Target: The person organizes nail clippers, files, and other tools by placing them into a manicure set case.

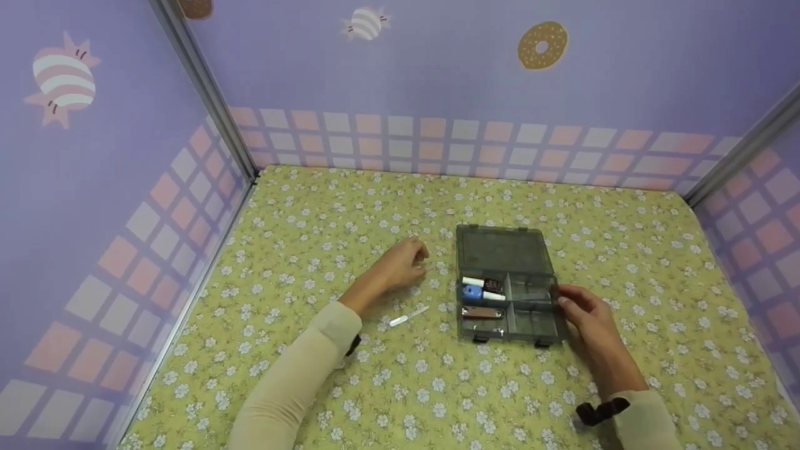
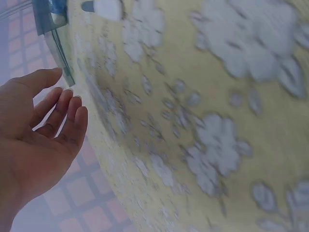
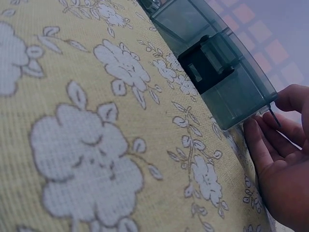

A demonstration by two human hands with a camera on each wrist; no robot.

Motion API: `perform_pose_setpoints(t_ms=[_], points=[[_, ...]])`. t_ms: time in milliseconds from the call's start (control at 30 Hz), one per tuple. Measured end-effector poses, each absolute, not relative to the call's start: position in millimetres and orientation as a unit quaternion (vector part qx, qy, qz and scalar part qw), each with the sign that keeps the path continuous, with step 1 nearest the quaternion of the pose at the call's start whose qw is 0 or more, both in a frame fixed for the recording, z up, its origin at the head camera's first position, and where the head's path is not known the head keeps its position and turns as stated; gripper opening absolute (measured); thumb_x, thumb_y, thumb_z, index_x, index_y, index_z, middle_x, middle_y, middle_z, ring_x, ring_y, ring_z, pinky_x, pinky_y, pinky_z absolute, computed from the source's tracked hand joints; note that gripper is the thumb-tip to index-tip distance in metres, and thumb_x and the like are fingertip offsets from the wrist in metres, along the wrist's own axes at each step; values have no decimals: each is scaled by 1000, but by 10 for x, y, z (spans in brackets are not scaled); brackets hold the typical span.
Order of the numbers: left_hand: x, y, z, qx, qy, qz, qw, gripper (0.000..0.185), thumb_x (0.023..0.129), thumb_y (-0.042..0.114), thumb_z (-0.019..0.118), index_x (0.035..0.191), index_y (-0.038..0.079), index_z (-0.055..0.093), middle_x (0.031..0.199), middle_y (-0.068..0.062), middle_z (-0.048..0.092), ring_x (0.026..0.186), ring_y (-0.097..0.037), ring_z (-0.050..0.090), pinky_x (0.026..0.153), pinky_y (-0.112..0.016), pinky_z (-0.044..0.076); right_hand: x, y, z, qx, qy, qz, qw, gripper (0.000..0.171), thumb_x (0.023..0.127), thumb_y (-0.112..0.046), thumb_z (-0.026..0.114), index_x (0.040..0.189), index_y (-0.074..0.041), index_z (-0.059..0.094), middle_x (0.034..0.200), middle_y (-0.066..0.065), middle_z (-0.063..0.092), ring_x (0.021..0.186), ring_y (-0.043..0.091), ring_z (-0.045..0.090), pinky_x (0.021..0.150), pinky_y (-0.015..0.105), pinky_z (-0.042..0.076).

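A translucent grey compartment box (image 1: 536, 325) lies with its lid (image 1: 505, 250) folded back. Its left compartments hold a blue nail polish bottle (image 1: 472, 292), a dark nail polish bottle (image 1: 494, 285), a brown-sided nail clipper (image 1: 482, 312) and small silver pieces. My right hand (image 1: 590, 315) grips the box's right side between thumb and fingers; the right wrist view has them at its corner. To the left of the box, my left hand (image 1: 400, 265) hovers with loosely bent fingers and nothing visible between them. Below that hand lies a slim stick (image 1: 409, 316) with a white handle and translucent tip.
A yellow floral cloth (image 1: 300, 250) covers the table. Purple panels with a checked lower band (image 1: 400, 137) stand at the back and both sides. Two black latches (image 1: 542, 344) stick out from the box's front edge.
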State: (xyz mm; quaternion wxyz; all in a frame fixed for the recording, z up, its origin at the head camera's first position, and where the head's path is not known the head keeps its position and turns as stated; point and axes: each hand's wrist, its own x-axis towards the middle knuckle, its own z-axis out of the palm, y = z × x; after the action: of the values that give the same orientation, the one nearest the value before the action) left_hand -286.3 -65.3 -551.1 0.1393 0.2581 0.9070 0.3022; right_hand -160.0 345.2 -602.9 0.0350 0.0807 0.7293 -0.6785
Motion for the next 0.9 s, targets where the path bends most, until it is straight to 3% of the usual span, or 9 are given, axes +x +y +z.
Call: perform_pose_setpoints(t_ms=[200,500,900], points=[[-2849,-792,-5569,249,915,275,156,24,106,18,67,125,2,67,120,-11,61,109,-25,62,95,-43,54,-1587,3432,-6038,82,715,-694,34,55,109,-30,64,151,3,51,147,18,53,123,19,60,96,26,56],[-2807,-842,-5565,220,916,283,181,20,101,-1,61,117,4,71,108,-9,63,85,-20,52,77,-39,48,-1594,3428,-6041,75,753,-653,18,49,111,-28,59,149,1,54,144,19,56,118,16,62,93,24,56],[-2779,-852,-5604,233,909,310,155,12,104,6,62,110,5,72,101,-7,67,83,-20,58,80,-41,54,-1590,3436,-6033,83,744,-663,20,49,111,-28,60,149,2,54,145,19,56,121,19,62,94,25,56]])
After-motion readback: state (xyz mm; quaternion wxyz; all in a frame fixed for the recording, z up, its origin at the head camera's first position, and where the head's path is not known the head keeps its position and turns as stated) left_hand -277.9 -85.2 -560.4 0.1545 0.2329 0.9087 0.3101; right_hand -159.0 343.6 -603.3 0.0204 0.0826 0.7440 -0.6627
